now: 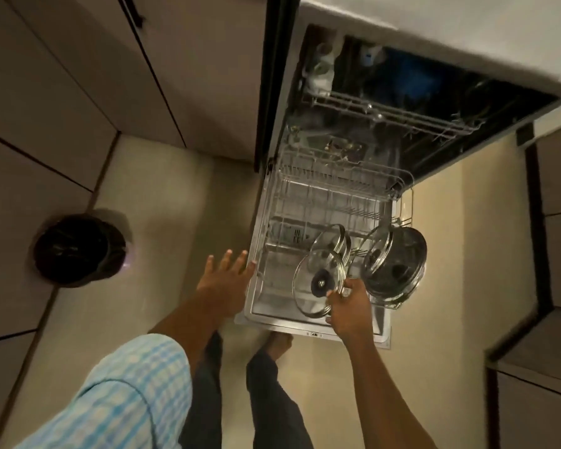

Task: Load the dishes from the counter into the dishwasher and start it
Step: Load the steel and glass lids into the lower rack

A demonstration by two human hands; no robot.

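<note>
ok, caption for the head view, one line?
Right hand holds a glass lid in the lower dishwasher rack, near a dark pot; left hand open.

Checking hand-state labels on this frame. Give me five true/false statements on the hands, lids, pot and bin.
1. The right hand grips a glass lid by its rim. True.
2. The left hand holds a plate. False: its fingers are spread and it holds nothing.
3. The lower rack is pulled out over the open dishwasher door. True.
4. The dark pot stands on the floor. False: it lies on its side at the right of the lower rack.
5. A bin stands on the floor to the left of the dishwasher. True.
</note>
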